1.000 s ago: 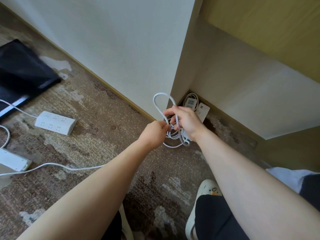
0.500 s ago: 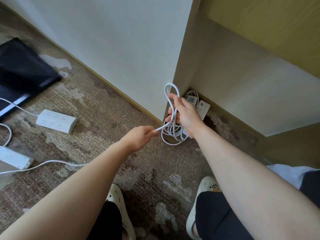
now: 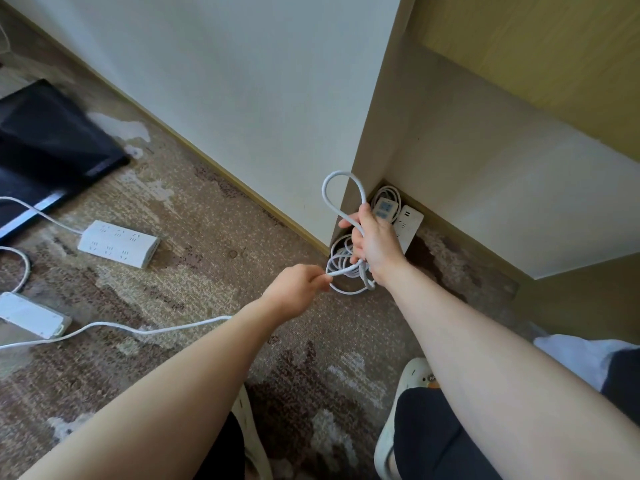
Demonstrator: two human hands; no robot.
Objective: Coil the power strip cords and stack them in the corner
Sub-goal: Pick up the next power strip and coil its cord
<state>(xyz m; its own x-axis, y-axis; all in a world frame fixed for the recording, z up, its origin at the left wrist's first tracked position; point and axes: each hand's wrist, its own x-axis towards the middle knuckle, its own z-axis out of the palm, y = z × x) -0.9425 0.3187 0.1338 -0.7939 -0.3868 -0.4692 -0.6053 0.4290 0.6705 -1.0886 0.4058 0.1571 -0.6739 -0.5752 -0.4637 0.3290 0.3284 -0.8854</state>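
Four white plastic power strips show: two rectangular ones (image 3: 398,216) stacked in the corner of the floor, a wedge-shaped one (image 3: 117,243) and a flat one (image 3: 33,315) near the floor's left edge. The right hand (image 3: 375,242) grips a bundle of round white cord loops (image 3: 346,268) just before the corner. The left hand (image 3: 299,289) pinches one strand. The carpet (image 3: 194,265) is mottled brown.

— Floor? Worn brown patterned carpet (image 3: 194,289), pale patches throughout.
— Walls? White wall (image 3: 242,81) far left, edged with a tan baseboard (image 3: 221,168); projecting corner at centre.
— Right side? Recessed cream panel (image 3: 485,188) below yellow-tan wood (image 3: 554,46).
— Anything else? Flat black slab (image 3: 45,140) far left. Soft daylight.
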